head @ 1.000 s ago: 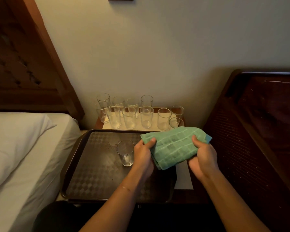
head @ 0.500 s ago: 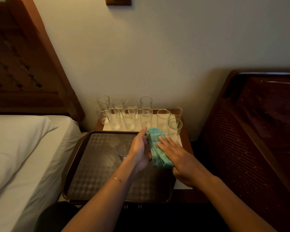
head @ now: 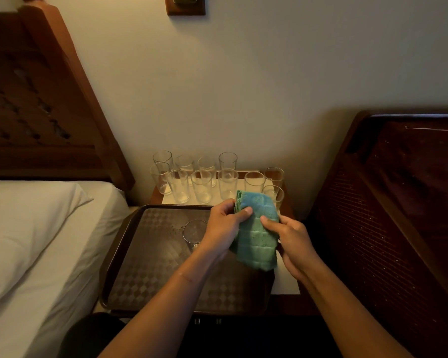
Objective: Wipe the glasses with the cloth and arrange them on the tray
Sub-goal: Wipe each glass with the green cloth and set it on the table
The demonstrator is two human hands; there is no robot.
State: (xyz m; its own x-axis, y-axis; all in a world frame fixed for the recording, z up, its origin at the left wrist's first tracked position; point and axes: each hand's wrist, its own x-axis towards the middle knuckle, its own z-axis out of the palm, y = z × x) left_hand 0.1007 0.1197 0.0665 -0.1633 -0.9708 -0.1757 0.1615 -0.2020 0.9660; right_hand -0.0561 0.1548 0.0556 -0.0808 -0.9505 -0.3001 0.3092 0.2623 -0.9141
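Head camera: both hands hold a folded green checked cloth [head: 256, 236] above the right end of a dark brown patterned plastic tray [head: 150, 270].

The left hand [head: 221, 229] pinches the cloth's upper left edge, thumb on top; the right hand [head: 296, 241] grips its right side, thumb across the front. One clear drinking glass [head: 193, 232] stands upright on the tray, just left of the left hand. A cluster of clear empty glasses [head: 202, 186] stands behind the tray on a white sheet [head: 285, 282] over a wooden bedside table [head: 156, 196], against the wall.
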